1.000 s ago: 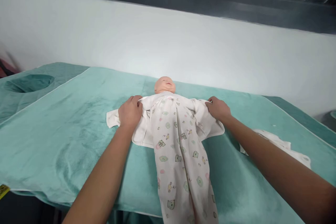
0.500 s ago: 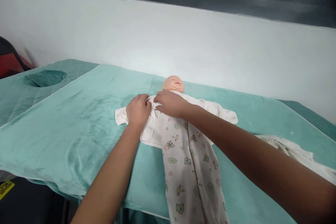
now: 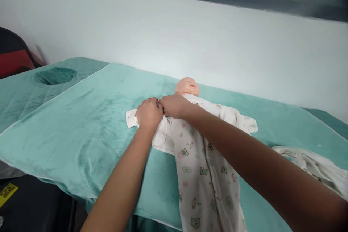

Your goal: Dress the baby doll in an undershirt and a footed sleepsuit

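A baby doll (image 3: 187, 86) lies on its back, its head toward the wall. It is dressed in a white baby shirt (image 3: 164, 138) and printed baby clothing (image 3: 201, 174) with green and pink animal figures over the legs. My left hand (image 3: 150, 113) is closed on the white shirt at the shoulder and sleeve on the left side. Right against it, my right hand (image 3: 174, 106) pinches cloth at the same shoulder, fingertips meeting the left hand's. The cloth between the fingers is mostly hidden. The other sleeve (image 3: 241, 120) stretches out to the right.
Beneath everything is a padded bed with a teal cover (image 3: 103, 116), with a face hole (image 3: 56, 76) at far left. Crumpled white cloth (image 3: 307, 163) lies at right, partly behind my forearm. A white wall (image 3: 163, 36) borders the far edge. A black and red chair (image 3: 16, 54) stands at left.
My right hand has moved left and its fingers have closed in against my left hand. The view has shifted, so the doll appears slightly farther right. My left hand keeps its place on the shirt.
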The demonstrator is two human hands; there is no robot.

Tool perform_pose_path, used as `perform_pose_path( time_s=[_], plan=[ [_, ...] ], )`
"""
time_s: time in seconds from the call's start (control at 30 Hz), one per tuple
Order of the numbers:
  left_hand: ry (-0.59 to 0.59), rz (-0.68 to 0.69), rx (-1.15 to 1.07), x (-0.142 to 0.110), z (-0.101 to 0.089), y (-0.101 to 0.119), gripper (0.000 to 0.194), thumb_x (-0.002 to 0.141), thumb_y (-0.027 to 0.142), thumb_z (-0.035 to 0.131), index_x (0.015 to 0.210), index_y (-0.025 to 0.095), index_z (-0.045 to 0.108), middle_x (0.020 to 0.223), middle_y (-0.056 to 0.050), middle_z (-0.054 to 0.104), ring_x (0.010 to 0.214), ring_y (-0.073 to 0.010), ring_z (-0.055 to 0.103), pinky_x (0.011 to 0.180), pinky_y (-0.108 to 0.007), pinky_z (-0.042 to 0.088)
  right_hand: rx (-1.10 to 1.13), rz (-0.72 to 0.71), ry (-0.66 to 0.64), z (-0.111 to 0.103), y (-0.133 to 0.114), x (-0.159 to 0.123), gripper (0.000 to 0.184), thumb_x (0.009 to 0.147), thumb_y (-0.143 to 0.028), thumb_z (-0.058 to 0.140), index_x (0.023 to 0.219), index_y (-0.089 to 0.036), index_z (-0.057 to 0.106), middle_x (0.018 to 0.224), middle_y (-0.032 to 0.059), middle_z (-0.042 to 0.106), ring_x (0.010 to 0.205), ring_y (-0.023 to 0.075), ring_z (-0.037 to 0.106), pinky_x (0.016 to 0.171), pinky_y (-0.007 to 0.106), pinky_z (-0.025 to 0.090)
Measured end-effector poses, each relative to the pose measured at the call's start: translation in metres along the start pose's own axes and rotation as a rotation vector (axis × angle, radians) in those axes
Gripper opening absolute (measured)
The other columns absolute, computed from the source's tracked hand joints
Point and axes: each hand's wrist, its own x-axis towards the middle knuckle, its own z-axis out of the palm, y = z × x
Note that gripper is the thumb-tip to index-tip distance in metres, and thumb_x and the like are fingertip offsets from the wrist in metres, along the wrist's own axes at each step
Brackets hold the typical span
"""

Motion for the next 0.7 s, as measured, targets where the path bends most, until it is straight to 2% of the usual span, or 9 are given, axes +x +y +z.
perform_pose_path(
  time_s=[0.23, 0.37, 0.7],
  plan=[
    [-0.064, -0.048, 0.025, 0.001, -0.004, 0.000, 0.036, 0.092, 0.032, 0.037, 0.092, 0.021, 0.072, 0.104, -0.011, 0.072, 0.101, -0.0311, 0.064, 0.080, -0.042, 0.047, 0.004, -0.028, -0.078, -0.008, 0.002, 0.009, 0.013, 0.078, -0.020, 0.055, 0.089, -0.020, 0.062, 0.082, 0.0056, 0.071, 0.064, 0.0193, 0.061, 0.054, 0.028, 0.031],
    [-0.080, -0.064, 0.014, 0.002, -0.006, -0.001, 0.039, 0.092, 0.035, 0.038, 0.090, 0.022, 0.074, 0.105, -0.011, 0.072, 0.102, -0.0308, 0.064, 0.083, -0.042, 0.048, 0.060, -0.039, -0.129, -0.009, 0.010, 0.011, 0.018, 0.078, -0.024, 0.055, 0.094, -0.023, 0.063, 0.082, 0.0030, 0.072, 0.065, 0.0193, 0.061, 0.055, 0.028, 0.032],
    [-0.046, -0.071, 0.012, -0.001, -0.005, -0.004, 0.038, 0.092, 0.033, 0.038, 0.091, 0.021, 0.074, 0.101, -0.011, 0.073, 0.097, -0.0301, 0.066, 0.080, -0.040, 0.048, 0.058, -0.115, -0.025, 0.000, 0.017, 0.004, 0.025, 0.087, -0.031, 0.049, 0.107, -0.026, 0.063, 0.094, 0.0037, 0.071, 0.073, 0.0186, 0.061, 0.056, 0.027, 0.029]
  ],
)
